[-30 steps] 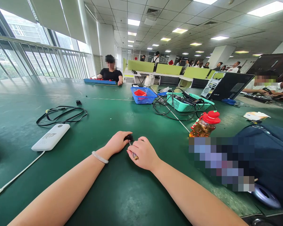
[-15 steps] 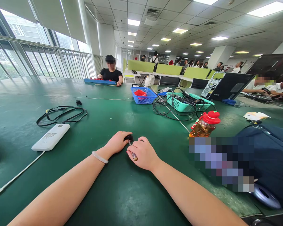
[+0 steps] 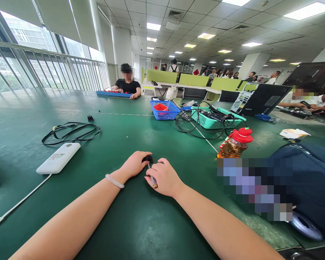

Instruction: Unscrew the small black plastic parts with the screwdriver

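My left hand is closed on a small black block-like part, holding it against the green table; its exact kind is too small to make out. In my right hand is a screwdriver with a brownish handle and a thin metal shaft. The shaft slants up and away from me, its tip at the near side of the black part. Whether the tip sits in a screw or slot cannot be seen. My fingers curl round the handle, whose end sticks out toward me.
Left lie a white power bank with a cable and a looped black strap. Ahead stand a blue basket and a green basket with cables. A red-lidded bottle and dark bag are right. A person sits opposite.
The screwdriver handle has turned slightly in my right hand, and those fingers have shifted a little. My left hand and the black part stay in place.
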`<state>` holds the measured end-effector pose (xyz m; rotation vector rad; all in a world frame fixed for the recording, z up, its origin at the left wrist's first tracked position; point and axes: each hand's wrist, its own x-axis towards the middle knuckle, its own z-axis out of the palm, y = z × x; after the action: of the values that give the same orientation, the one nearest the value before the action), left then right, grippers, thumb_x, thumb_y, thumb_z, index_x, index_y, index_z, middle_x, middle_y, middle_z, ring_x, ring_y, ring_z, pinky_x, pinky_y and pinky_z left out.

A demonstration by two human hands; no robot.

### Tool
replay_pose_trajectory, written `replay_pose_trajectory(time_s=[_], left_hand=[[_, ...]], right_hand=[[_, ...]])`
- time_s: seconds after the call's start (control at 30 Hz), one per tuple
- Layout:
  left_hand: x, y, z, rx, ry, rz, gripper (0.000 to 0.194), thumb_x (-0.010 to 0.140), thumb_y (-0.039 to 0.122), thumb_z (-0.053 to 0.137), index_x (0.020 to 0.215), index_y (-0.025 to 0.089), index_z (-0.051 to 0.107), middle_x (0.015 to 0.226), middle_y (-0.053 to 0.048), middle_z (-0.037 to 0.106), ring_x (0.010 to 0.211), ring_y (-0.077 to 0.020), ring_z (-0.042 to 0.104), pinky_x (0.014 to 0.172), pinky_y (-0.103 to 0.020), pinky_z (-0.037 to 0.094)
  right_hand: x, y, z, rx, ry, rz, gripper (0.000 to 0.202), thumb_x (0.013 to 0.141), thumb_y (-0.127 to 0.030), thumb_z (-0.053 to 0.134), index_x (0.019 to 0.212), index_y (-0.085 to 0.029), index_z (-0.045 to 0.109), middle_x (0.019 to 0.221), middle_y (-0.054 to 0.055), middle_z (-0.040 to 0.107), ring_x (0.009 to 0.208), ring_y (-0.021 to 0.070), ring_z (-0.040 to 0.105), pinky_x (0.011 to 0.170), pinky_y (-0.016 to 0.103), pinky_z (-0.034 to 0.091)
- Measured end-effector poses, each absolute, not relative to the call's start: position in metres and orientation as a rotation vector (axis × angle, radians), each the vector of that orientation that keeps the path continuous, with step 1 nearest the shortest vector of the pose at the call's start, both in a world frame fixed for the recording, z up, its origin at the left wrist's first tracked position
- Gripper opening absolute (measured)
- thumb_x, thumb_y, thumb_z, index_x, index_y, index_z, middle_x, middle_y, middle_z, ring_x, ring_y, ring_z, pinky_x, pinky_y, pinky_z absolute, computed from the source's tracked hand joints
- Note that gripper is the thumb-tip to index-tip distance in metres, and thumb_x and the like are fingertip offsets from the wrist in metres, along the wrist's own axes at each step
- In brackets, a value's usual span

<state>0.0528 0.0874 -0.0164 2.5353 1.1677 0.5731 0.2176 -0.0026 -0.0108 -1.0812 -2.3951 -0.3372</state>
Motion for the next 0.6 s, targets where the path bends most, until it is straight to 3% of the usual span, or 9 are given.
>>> replay_pose_trajectory(time_s=[0.6], left_hand=[[0.0530, 0.0877, -0.0165, 2.530, 1.174, 0.571, 0.043, 0.084, 0.015, 0.052, 0.126, 0.021, 0.060, 0.122, -0.005, 0.068, 0.114, -0.0242, 0.060, 0.100, -0.038, 0.047]], right_hand=[[0.2169, -0.0030, -0.0108, -1.109, -2.403, -0.318, 0.014, 0.087, -0.026, 0.057, 0.078, -0.019, 0.066, 0.071, 0.001, 0.064, 0.069, 0.0146, 0.056, 0.087, 0.034, 0.031]])
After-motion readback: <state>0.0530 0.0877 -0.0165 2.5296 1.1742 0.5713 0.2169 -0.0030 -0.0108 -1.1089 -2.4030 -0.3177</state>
